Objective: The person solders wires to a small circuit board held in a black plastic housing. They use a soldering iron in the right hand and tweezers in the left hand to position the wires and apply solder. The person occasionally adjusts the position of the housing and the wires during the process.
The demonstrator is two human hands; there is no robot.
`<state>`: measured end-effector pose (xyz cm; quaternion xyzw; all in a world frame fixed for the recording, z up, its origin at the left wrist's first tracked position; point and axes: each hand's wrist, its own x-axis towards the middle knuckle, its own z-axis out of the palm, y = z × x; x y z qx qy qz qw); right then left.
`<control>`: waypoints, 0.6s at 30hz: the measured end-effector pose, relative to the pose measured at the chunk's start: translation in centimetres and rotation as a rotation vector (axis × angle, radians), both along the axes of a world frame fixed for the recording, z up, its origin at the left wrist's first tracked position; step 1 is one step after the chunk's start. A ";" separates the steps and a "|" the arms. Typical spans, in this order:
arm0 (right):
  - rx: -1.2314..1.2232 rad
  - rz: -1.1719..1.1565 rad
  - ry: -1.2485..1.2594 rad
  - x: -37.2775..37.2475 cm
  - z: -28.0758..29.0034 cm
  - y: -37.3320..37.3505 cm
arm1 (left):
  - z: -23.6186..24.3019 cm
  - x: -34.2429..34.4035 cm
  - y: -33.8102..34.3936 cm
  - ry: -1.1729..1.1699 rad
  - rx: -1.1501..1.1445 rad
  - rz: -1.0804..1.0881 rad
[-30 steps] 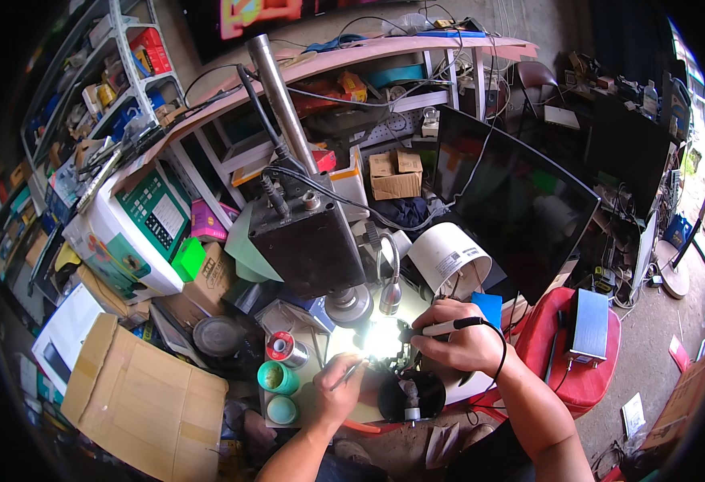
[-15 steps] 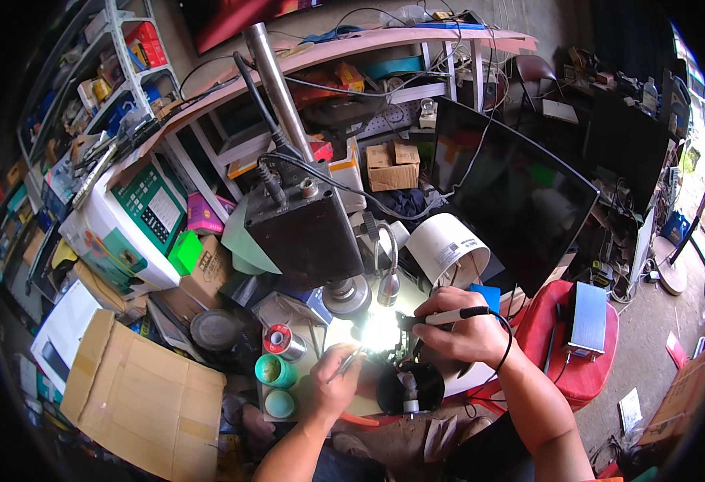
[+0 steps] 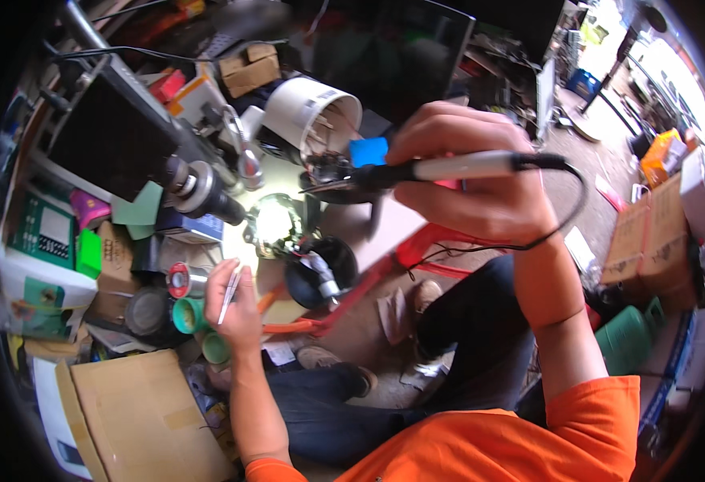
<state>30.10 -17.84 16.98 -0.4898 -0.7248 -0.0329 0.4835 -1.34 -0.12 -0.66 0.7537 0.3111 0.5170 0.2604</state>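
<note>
Raised at the centre right, my right hand (image 3: 481,209) is closed around a soldering iron (image 3: 461,166). Its handle is white and black, its dark tip points left, and a black cable loops from its back end. My left hand (image 3: 242,317) pinches a pair of slim metal tweezers (image 3: 229,296) low beside the bench. Between the hands, a small workpiece (image 3: 276,223) glares under strong light, so its details are washed out. The black microscope head (image 3: 204,191) hangs just left of it. A black round bowl (image 3: 344,261) with a pale cylindrical piece stands in front.
A solder spool (image 3: 180,279) and green jars (image 3: 188,315) stand left of my left hand. Behind the workpiece are a white bucket (image 3: 292,112) and a blue block (image 3: 368,151). An open cardboard box (image 3: 140,410) sits lower left; a red stool (image 3: 417,241) edges the bench.
The view has swung right and down. My right hand has lifted away from the workpiece with the soldering iron. My left hand has drawn back from the lit spot, still holding the tweezers.
</note>
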 end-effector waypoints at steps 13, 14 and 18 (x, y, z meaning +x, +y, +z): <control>-0.275 -0.809 -0.603 16.0 -12.4 -9.8 | 2.0 -1.3 -2.6 -0.014 0.179 -0.110; -0.302 -0.816 -0.704 18.1 -14.0 -9.5 | 2.0 -1.3 -3.0 -0.028 0.160 -0.148; -0.512 -0.705 -0.872 20.9 -16.1 -9.3 | 4.1 -0.1 -4.5 0.078 0.357 -0.197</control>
